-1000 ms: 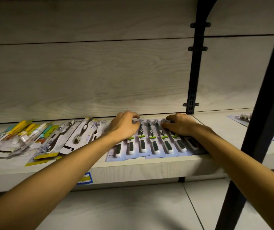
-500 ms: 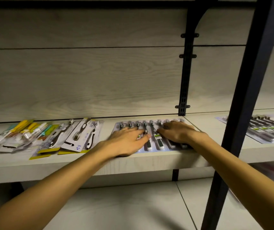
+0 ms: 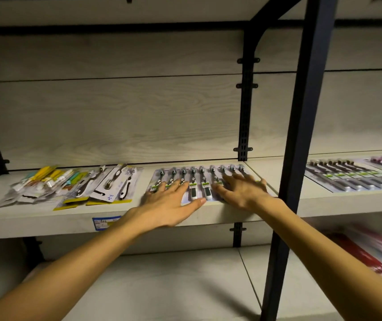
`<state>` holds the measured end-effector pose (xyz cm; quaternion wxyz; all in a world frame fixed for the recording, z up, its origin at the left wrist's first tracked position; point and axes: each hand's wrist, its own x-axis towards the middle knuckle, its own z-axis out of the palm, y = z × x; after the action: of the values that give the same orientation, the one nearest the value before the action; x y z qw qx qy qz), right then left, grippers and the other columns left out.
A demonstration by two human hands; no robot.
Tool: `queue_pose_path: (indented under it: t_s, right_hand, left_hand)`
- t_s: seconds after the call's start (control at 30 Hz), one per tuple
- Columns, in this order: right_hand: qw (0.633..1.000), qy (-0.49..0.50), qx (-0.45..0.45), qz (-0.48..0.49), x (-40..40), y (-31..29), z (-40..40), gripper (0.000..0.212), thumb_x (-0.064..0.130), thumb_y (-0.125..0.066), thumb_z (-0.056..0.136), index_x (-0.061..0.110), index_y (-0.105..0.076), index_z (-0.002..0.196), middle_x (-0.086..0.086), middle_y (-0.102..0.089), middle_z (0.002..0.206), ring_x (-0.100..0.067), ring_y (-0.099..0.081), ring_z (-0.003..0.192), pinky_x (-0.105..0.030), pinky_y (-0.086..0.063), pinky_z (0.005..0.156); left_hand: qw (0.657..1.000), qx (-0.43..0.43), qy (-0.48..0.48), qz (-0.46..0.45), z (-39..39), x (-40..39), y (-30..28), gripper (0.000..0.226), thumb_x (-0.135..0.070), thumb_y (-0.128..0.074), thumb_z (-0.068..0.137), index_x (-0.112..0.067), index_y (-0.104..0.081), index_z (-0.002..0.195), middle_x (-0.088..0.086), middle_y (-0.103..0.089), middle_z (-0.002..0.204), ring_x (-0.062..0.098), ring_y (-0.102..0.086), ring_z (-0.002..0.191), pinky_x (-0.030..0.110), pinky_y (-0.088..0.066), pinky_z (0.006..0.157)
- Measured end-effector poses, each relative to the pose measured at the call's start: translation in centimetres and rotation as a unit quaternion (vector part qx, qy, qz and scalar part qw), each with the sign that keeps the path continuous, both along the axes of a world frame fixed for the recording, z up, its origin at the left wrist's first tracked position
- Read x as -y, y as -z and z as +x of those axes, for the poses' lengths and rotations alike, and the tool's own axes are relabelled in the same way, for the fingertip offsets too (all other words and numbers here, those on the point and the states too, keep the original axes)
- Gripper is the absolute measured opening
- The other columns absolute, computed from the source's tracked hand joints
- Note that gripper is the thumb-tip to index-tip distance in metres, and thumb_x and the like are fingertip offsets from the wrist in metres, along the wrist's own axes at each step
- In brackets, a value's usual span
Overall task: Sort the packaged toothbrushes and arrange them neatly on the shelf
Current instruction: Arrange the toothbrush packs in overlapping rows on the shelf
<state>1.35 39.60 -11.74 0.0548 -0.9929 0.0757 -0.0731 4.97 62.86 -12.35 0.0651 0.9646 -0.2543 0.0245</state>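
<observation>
Here our left hand (image 3: 169, 200) and right hand (image 3: 241, 191) lie flat, fingers spread, palms down on toothbrush row (image 3: 199, 181) at shelf (image 3: 46, 218) edge, gripping nothing.

Both bare forearms reach forward and up, the left hand (image 3: 170, 203) lying palm down with straight fingers spread and thumb stretched toward the right hand (image 3: 241, 190), which lies flat beside it, fingers likewise splayed.

Lower ends of the toothbrush packs (image 3: 205, 181) under both hands; blurred packages (image 3: 368, 249) bottom right.
</observation>
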Motion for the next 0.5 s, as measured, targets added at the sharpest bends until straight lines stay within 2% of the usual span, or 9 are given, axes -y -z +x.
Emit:
queue_pose_path:
  t_s: [0.1,0.23,0.3,0.37,0.43,0.5]
  right_hand:
    - [1.000,0.000,0.005,0.011,0.3,0.2,-0.8,0.075,0.081,-0.016,0.089,0.038,-0.026,0.150,0.000,-0.020,0.163,-0.031,-0.023,0.146,-0.060,-0.019,0.114]
    - [0.999,0.016,-0.018,0.036,1.3,-0.2,-1.4,0.073,0.077,-0.018,0.093,0.037,-0.019,0.154,0.001,-0.006,0.166,-0.033,-0.010,0.151,-0.060,-0.013,0.117]
    - [0.999,0.012,-0.020,0.034,1.7,-0.4,-1.8,0.073,0.077,-0.019,0.092,0.035,-0.025,0.152,0.000,-0.010,0.166,-0.034,-0.011,0.151,-0.061,-0.013,0.117]
    - [1.000,-0.001,-0.013,0.022,1.9,-0.5,-2.1,0.069,0.077,-0.020,0.092,0.033,-0.039,0.142,-0.004,-0.023,0.161,-0.035,-0.022,0.147,-0.059,-0.019,0.114]
    - [1.000,-0.011,-0.004,0.012,2.1,-0.3,-2.5,0.067,0.078,-0.019,0.090,0.032,-0.048,0.130,-0.006,-0.037,0.152,-0.034,-0.034,0.138,-0.051,-0.028,0.104]
    - [1.000,-0.016,-0.002,0.006,2.1,-0.2,-2.6,0.071,0.083,-0.013,0.084,0.033,-0.049,0.121,-0.005,-0.045,0.143,-0.032,-0.040,0.131,-0.049,-0.030,0.098]
  left_hand:
    - [1.000,-0.001,-0.009,0.000,-0.9,0.7,-0.2,0.114,-0.101,-0.006,0.063,-0.039,-0.005,0.158,-0.012,-0.001,0.168,0.024,-0.002,0.155,0.049,-0.009,0.124]
    - [1.000,0.008,-0.006,0.021,-1.8,2.5,-0.2,0.120,-0.104,-0.008,0.059,-0.038,0.000,0.159,-0.010,0.005,0.168,0.026,0.004,0.155,0.053,-0.007,0.124]
    - [1.000,0.008,-0.004,0.023,-2.0,3.1,-0.1,0.123,-0.106,-0.010,0.056,-0.038,0.003,0.159,-0.010,0.007,0.168,0.026,0.006,0.155,0.055,-0.007,0.123]
    - [1.000,0.009,0.001,0.022,-2.1,3.1,-0.2,0.126,-0.107,-0.011,0.054,-0.038,0.002,0.159,-0.009,0.007,0.168,0.026,0.007,0.155,0.055,-0.006,0.123]
    - [0.999,0.021,0.010,0.025,-2.3,3.0,0.0,0.124,-0.105,-0.014,0.058,-0.037,0.000,0.159,-0.007,0.004,0.168,0.026,0.005,0.155,0.053,-0.005,0.124]
    - [0.999,0.027,0.015,0.026,-2.5,2.7,0.0,0.121,-0.104,-0.020,0.061,-0.037,0.000,0.159,-0.006,0.004,0.168,0.027,0.004,0.155,0.054,-0.004,0.124]
